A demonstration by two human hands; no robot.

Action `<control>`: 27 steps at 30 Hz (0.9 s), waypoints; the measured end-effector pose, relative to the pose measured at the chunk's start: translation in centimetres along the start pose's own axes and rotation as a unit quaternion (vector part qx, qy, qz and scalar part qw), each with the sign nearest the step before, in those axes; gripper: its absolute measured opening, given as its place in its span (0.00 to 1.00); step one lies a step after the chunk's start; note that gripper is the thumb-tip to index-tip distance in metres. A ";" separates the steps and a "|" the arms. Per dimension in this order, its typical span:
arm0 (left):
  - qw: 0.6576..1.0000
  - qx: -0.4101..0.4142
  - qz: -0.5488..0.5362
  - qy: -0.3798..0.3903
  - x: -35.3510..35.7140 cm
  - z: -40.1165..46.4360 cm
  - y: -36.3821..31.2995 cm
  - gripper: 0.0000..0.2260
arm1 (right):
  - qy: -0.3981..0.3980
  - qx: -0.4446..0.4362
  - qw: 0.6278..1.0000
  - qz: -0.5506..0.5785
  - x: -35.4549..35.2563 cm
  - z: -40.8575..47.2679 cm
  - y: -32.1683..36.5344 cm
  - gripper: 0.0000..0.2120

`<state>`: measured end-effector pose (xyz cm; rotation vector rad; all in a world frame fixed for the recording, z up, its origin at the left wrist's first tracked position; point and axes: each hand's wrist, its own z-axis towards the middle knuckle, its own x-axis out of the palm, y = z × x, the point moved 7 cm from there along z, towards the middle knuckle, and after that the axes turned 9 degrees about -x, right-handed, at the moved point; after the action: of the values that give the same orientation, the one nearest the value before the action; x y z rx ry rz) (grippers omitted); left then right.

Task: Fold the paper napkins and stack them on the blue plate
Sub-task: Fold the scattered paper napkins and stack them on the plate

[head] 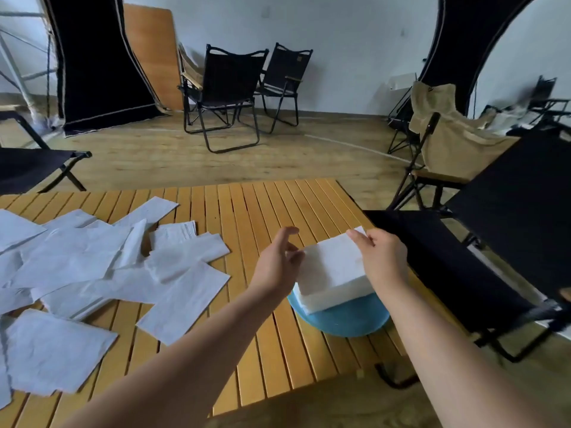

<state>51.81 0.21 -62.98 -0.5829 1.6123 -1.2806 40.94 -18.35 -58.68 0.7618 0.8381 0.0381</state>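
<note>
White folded napkins (332, 273) sit in a thick stack on the blue plate (346, 319) near the right edge of the slatted tabletop (247, 211), close to me so each new one lands easily. My right hand (381, 253) pinches the stack's far corner, I judge to square the top napkin, while my left hand (278, 262) hovers beside its left edge, fingers loose and apart, gripping nothing. Unfolded napkins (92, 267) lie scattered at the left, within reach for the next fold.

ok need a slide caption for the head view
Both hands at the folded napkin stack on the blue plate, unfolded napkins alongside.
</note>
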 end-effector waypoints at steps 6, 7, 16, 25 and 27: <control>0.998 -0.016 0.066 -0.014 2.1 1.5 0.5 0.17 | 0.018 0.036 0.996 -0.074 1.1 0.2 -3.4 0.23; 0.997 -0.018 0.078 -0.017 2.2 1.6 0.5 0.17 | 0.021 0.043 0.996 -0.081 1.4 0.1 -3.8 0.23; 0.983 -0.027 0.178 -0.041 2.4 1.9 1.2 0.20 | 0.053 0.031 0.979 -0.195 3.1 -0.9 -4.8 0.15; 0.940 0.013 0.340 0.005 3.8 0.8 2.7 0.19 | 0.081 0.007 0.956 -0.282 4.1 -1.1 -5.2 0.24; 0.941 0.006 0.338 0.030 4.1 0.6 3.3 0.19 | 0.094 0.025 0.956 -0.278 4.5 -1.2 -5.6 0.25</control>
<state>51.21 -2.31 -67.55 0.0414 1.6473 -0.7914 41.73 -20.40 -65.63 0.5509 1.2152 -0.4199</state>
